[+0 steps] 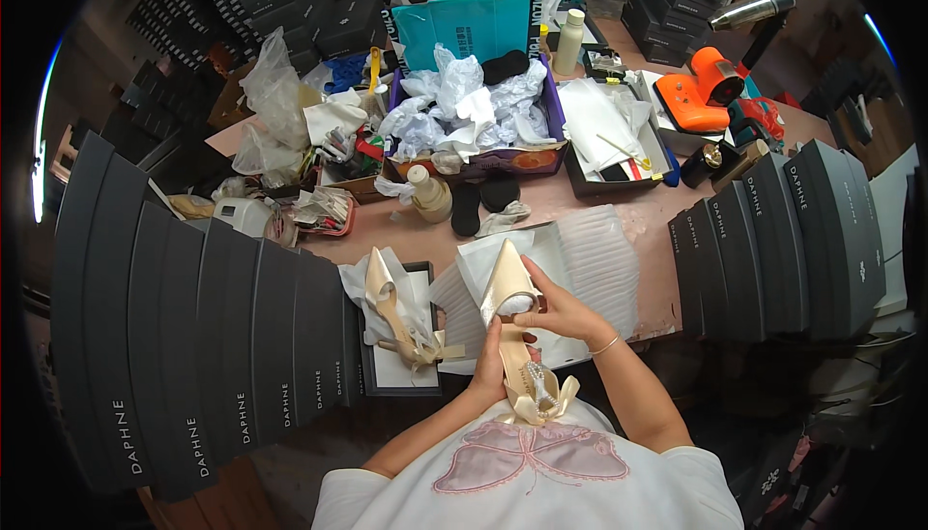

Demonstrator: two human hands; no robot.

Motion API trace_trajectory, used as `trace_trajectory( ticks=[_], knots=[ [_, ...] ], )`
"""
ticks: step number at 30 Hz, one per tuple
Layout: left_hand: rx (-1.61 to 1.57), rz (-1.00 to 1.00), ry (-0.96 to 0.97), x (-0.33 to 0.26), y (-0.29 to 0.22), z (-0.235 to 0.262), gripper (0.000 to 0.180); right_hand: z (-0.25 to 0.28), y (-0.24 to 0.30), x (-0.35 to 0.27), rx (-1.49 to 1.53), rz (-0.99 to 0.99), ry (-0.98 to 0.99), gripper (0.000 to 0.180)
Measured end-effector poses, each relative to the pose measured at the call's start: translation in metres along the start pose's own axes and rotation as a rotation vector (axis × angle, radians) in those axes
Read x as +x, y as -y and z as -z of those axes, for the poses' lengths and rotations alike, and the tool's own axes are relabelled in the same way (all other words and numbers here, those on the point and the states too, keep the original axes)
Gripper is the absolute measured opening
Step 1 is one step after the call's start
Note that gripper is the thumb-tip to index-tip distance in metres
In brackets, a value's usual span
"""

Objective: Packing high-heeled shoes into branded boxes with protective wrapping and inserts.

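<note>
One cream satin pointed-toe shoe [502,285] takes centre stage in the head view, held up just right of our landmark, the open dark shoebox with white lining [396,392]. Left hand [491,364] is wrapped round the shoe's middle, right hand [563,308] spread along the toe section, the two nearly meeting. Pressure's the worry: damp skin or a hard squeeze could mark that pale satin. Watch the pearl-beaded ankle strap [543,390] and cream ribbon bow [525,407], right up against the white shirt with a pink butterfly [406,482]; a snag there might pull beads loose. In the landmark, a matching cream shoe [376,283] hangs its ribbon over the right edge, where a stray elbow could crush it. Beyond the landmark, a cream capped bottle [431,199] might spill if bumped.
</note>
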State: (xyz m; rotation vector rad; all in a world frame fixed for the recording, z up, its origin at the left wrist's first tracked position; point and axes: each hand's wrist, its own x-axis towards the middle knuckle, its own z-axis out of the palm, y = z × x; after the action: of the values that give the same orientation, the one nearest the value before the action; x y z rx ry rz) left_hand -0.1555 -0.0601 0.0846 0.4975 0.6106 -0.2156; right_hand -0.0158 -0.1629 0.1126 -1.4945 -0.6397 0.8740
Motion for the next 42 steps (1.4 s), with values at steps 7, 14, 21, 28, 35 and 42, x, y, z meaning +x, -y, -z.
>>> trace_trajectory(
  ticks=[7, 14, 21, 28, 35, 42],
  knots=[
    [0.153, -0.113, -0.067, -0.006, 0.003, -0.01, 0.062, -0.009, -0.009, 0.001, -0.136, -0.013, -0.178, 0.063],
    [0.023, -0.093, -0.044, -0.002, 0.007, -0.004, 0.059, -0.008, -0.024, 0.002, -0.022, -0.054, -0.132, 0.058],
    [-0.194, -0.064, -0.025, 0.028, -0.019, -0.015, 0.071, 0.003, 0.01, -0.063, -0.788, 0.305, -0.153, 0.064],
    [1.027, -0.174, 0.161, 0.0, -0.062, 0.005, 0.037, -0.001, -0.015, -0.053, -0.957, 0.509, -0.304, 0.048],
    [2.245, -0.613, -0.316, -0.03, -0.11, 0.207, 0.036, 0.014, -0.161, -0.027, -1.01, 0.095, 0.028, 0.045],
    [2.234, -0.599, -0.157, -0.021, -0.142, 0.202, 0.04, 0.018, -0.117, -0.026, -0.815, 0.277, -0.085, 0.037]
  ],
)
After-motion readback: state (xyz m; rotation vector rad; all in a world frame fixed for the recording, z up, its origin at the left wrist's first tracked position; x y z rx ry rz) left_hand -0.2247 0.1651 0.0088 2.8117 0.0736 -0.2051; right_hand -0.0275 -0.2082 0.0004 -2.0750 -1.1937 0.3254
